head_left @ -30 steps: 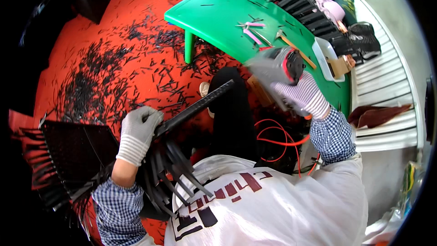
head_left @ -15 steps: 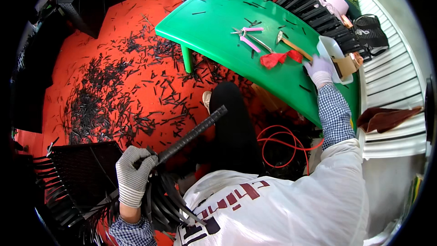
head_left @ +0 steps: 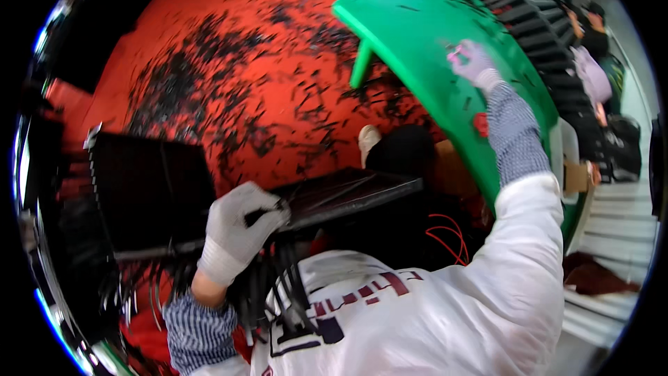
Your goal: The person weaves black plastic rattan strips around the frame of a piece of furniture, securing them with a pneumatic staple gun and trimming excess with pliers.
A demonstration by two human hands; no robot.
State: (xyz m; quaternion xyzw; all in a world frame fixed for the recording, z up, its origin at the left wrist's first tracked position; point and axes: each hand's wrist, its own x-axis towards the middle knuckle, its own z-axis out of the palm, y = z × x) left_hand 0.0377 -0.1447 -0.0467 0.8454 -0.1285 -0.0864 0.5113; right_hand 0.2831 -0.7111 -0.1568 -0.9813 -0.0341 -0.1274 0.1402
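My left hand, in a pale knitted glove, is closed at the dark edge of a black woven panel that lies across my lap. Loose black strips hang below that hand. Over the green table, my gloved right hand is closed around pink-handled cutters. Motion blurs the cutters, and the fingers partly cover them. A red cloth lies on the table beside my right forearm.
Black scraps litter the red floor. A red hose coils under the table. A white tray with a cardboard box sits at the table's right end. Black slatted pieces line its far side; a person is beyond.
My right hand has moved from beside the white tray to the pink-handled cutters and closed on them. The panel has tilted, showing its woven face. The whole view has turned.
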